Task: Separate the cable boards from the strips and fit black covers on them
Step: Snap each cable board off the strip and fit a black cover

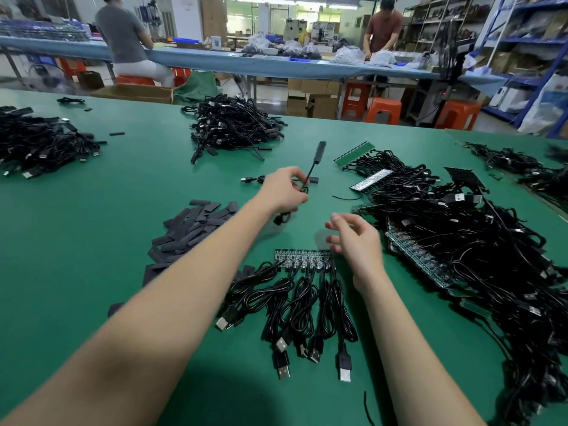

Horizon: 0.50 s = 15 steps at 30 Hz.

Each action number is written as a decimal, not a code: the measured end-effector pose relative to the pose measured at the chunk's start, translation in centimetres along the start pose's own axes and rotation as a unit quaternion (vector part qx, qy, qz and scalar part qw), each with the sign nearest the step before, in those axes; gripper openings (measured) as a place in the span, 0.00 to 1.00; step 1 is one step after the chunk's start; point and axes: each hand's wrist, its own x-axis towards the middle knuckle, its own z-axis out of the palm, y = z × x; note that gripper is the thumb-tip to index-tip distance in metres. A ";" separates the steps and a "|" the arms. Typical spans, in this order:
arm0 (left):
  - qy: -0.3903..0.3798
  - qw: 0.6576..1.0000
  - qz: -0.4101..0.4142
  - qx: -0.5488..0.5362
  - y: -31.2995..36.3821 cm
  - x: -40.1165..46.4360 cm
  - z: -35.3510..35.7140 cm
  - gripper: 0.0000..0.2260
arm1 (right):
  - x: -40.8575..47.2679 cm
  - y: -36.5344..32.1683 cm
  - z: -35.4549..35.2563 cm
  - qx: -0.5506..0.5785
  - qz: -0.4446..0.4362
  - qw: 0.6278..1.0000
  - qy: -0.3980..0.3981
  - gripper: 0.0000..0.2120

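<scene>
My left hand (284, 189) pinches a black cable (310, 172) whose covered board end (321, 149) sticks up and away, blurred. My right hand (356, 238) hovers with relaxed, spread fingers and holds nothing, just above the right end of a strip of boards (302, 255). Several black USB cables (307, 305) run from that strip toward me. Loose black covers (190, 226) lie in a heap to the left, partly behind my left forearm.
A large tangle of strips with cables (461, 241) fills the right side. A pile of covered cables (230, 124) lies at the far middle, another pile (40, 142) at the far left. Two people work at a blue bench (215, 59) behind the green table (76, 241).
</scene>
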 end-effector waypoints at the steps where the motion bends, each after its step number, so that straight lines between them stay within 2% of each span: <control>1: 0.007 0.996 0.012 0.085 -0.2 1.3 -0.5 0.11 | 0.0 0.2 0.1 -0.030 -0.010 0.999 -0.006 0.03; 4: -0.001 0.969 0.038 0.243 -1.3 4.5 -1.4 0.15 | 0.3 0.6 0.3 -0.060 -0.022 0.998 -0.013 0.04; 12: 0.023 0.869 0.134 0.476 -3.3 7.8 -0.9 0.15 | 0.2 1.2 0.5 -0.076 -0.026 0.997 -0.011 0.05; 13: 0.026 0.864 0.131 0.486 -3.6 7.9 -0.6 0.15 | 0.2 1.1 0.5 -0.084 -0.026 0.996 -0.010 0.05; 15: 0.018 0.878 0.103 0.467 -4.3 7.8 -0.1 0.15 | 0.1 1.0 0.3 -0.097 -0.027 0.995 -0.008 0.05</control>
